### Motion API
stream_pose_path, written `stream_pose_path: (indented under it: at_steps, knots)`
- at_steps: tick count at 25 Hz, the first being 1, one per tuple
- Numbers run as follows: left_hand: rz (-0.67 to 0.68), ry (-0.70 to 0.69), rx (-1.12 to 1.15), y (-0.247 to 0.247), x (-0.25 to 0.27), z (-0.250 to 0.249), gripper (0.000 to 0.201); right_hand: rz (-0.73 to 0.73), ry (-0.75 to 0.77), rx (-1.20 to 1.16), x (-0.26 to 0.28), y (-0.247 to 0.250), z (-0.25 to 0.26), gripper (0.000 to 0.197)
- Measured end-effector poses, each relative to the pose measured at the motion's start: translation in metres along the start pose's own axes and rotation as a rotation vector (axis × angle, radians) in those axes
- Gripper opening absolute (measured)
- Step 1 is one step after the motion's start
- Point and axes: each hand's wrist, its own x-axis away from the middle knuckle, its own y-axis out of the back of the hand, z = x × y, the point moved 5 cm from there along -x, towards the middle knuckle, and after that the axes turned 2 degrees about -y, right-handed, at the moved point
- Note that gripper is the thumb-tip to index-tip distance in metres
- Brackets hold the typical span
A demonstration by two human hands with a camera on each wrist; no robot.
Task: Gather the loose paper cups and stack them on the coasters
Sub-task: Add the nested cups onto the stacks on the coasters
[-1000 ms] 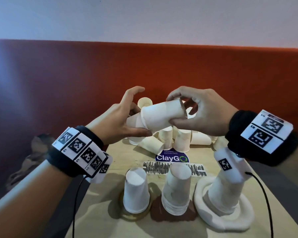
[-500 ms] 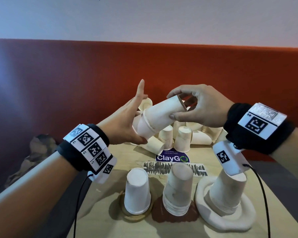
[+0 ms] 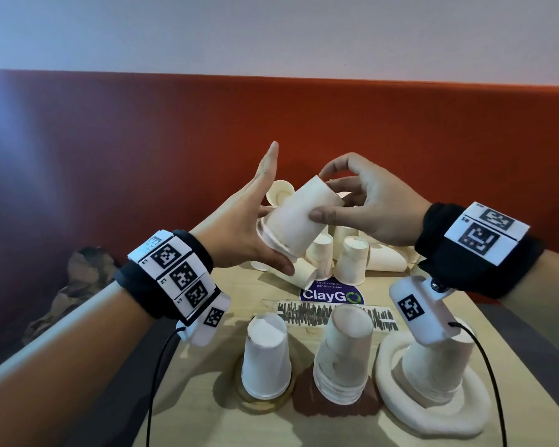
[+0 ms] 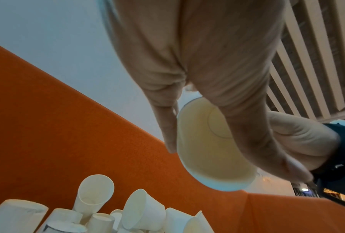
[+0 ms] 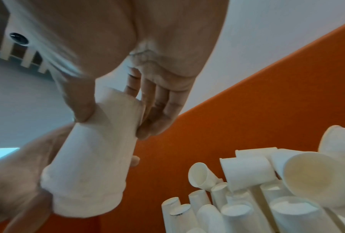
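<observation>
Flattening since a second ago, the left hand point(image 3: 249, 227) now presses the nested cups point(image 3: 296, 225); right hand point(image 3: 373, 208) pinches them; seated, coaster-ready

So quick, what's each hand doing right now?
Left hand: open, fingers straight, palm against the cups' rims.
Right hand: holding the cups.

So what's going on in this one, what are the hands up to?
A person is nesting paper cups above a table. The right hand grips a small nested bundle of cups near its closed end, tilted, while the left hand, fingers straight, presses against the bundle's open end. Behind them lies a pile of loose cups. Nearer the camera, three upside-down stacks already stand on coasters.
</observation>
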Motion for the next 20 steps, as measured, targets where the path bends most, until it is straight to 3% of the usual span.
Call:
stream_pose_path:
  at_steps: [3, 7, 9, 16, 20]
  knots:
    - [0.002, 0.031, 0.061, -0.005, 0.012, -0.005, 0.146, -0.065, 0.069, 0.052, 0.010, -0.011, 0.017, 0.044]
    - [0.004, 0.060, 0.150, -0.007, 0.040, -0.013, 0.075, -0.099, 0.154, 0.161, 0.036, -0.032, 0.048, 0.038]
    - [0.042, 0.114, 0.163, -0.008, 0.056, -0.012, 0.057, -0.072, 0.157, 0.229, 0.050, -0.047, 0.056, 0.036]
    - [0.300, 0.252, -0.032, -0.012, 0.083, 0.001, 0.062, -0.053, 0.089, 0.225, 0.065, -0.077, 0.050, 0.035]
    - [0.304, 0.253, -0.113, -0.009, 0.091, 0.011, 0.052, 0.001, 0.032, 0.317, 0.069, -0.092, 0.046, 0.039]
